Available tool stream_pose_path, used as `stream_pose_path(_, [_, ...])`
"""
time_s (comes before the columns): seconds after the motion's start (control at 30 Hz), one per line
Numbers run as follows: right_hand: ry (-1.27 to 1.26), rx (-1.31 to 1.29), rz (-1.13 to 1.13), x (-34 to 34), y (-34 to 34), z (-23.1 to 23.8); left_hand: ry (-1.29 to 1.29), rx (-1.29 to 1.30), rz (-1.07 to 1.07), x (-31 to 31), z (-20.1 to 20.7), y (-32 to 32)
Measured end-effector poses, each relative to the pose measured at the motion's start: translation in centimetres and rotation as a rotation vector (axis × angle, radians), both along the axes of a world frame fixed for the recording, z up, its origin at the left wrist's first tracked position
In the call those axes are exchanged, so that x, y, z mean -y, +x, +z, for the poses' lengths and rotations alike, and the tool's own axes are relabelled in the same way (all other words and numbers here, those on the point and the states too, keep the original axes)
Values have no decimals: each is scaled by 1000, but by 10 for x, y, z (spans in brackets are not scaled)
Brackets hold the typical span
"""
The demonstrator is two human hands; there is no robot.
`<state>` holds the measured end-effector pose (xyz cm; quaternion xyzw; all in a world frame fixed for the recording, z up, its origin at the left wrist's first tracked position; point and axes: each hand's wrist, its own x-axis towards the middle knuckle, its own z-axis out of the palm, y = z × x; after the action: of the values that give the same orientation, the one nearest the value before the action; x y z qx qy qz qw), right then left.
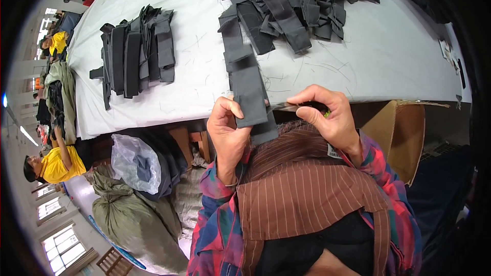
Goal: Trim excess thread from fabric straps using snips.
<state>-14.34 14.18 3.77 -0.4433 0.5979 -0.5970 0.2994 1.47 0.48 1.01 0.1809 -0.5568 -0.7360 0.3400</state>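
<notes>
My left hand [227, 128] is closed on a dark grey fabric strip [249, 89], thumb on top, at the near edge of the table. The strip's folded lower end hangs over the edge, and its upper part runs back toward a pile of similar strips [286, 13]. Just to the right, my right hand [335, 120] is closed around what look like thread snips [283, 106]. Their blade points left, close to the strip's edge. Most of the handle is hidden in my fingers, with a bit of green showing by the palm.
A white-covered table [194, 66] bears loose threads. A neater stack of dark strips [138, 53] lies on its left. An open cardboard box [406, 138] stands below the edge at right. Sacks [135, 220] fill the lower left, near a person in yellow [61, 162].
</notes>
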Motion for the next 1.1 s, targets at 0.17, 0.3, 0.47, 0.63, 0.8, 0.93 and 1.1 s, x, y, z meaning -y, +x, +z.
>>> stream_pose_path(0.17, [33,-71,13,1,1,-7,-144,-14,91,6,-15,-2])
stream_pose_path(0.3, [59,-63,-50,8,6,-9,-203,38,119,8,-19,0])
stream_pose_path(0.47, [25,-216,-67,12,5,-11,-154,52,117,3,-10,-6])
stream_pose_path(0.63, [20,-381,-76,14,6,-6,-110,61,137,3,-14,-6])
stream_pose_path(0.8, [24,-500,-100,15,3,-9,-130,73,141,4,-17,-7])
stream_pose_path(0.93, [-3,-486,-70,20,6,-3,-189,119,143,4,-14,-9])
stream_pose_path(1.1, [-12,-507,-46,28,10,-5,-333,161,144,5,-16,-7])
